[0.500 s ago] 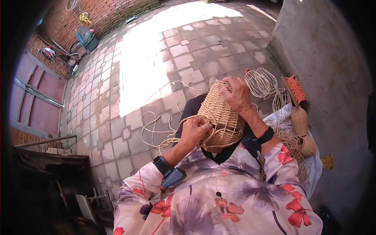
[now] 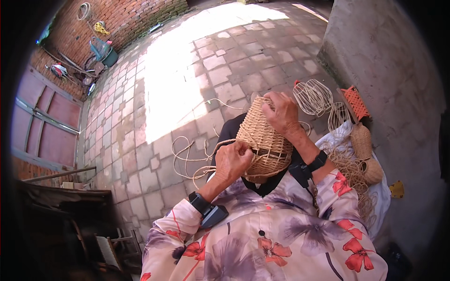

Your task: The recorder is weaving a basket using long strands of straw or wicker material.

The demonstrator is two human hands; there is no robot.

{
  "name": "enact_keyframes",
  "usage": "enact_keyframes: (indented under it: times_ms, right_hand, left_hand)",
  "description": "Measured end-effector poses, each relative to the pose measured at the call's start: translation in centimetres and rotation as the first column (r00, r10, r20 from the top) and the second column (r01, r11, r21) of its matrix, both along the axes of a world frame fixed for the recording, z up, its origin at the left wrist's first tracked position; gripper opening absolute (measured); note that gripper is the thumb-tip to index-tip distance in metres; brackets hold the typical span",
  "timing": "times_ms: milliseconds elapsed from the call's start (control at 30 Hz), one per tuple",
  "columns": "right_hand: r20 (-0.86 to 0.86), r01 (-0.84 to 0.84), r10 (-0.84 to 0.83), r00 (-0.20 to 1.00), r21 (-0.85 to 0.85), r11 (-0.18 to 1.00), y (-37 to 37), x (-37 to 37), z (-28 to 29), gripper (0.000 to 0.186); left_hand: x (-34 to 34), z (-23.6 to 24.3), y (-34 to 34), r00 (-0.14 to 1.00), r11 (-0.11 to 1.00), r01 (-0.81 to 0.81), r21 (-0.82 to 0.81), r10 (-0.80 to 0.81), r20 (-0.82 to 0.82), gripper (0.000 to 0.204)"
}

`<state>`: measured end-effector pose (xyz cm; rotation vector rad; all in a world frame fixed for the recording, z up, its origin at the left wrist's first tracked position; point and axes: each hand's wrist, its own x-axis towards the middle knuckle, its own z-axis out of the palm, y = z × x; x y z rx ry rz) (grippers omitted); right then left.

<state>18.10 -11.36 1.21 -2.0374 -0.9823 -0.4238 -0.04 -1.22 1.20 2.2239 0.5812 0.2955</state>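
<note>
Loose straw cord trails over the paved floor at your left, running up to your left hand, whose fingers are pinched shut on the strand against the woven basket in your lap. The basket's wall looks mostly woven, though some of its frame seems bare near the bottom. Your right hand is curled over its far end, gripping it. Bare wire frames lie by the wall, unwoven.

Paved floor — loose cord, wire frames
</note>
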Motion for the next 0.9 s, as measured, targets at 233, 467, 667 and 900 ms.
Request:
enact_keyframes:
  times_ms: [233,467,667,900]
  right_hand:
    - [0.156,0.110,-0.091,0.983,-0.116,0.987,0.3,-0.7,0.6,0.014]
    - [0.124,0.072,-0.066,0.990,-0.048,0.996,0.2,-0.7,0.2,0.014]
    - [0.098,0.090,-0.085,0.992,-0.051,0.995,-0.8,-0.2,0.0,0.017]
    - [0.030,-0.013,0.012,0.999,0.051,0.999,0.7,-0.4,0.9,0.017]
  left_hand:
    - [0.8,-2.8,1.4,0.997,0.995,0.038,0.094,-0.031,-0.073,0.020]
    - [-1.2,-2.4,3.2,0.998,0.604,0.024,-0.797,-0.062,-0.017,0.013]
    - [-5.1,-5.8,11.7,0.961,0.906,-0.257,-0.336,0.275,0.006,0.020]
    - [-43.1,-6.6,42.4,0.345,0.176,-0.674,0.717,0.934,0.095,0.031]
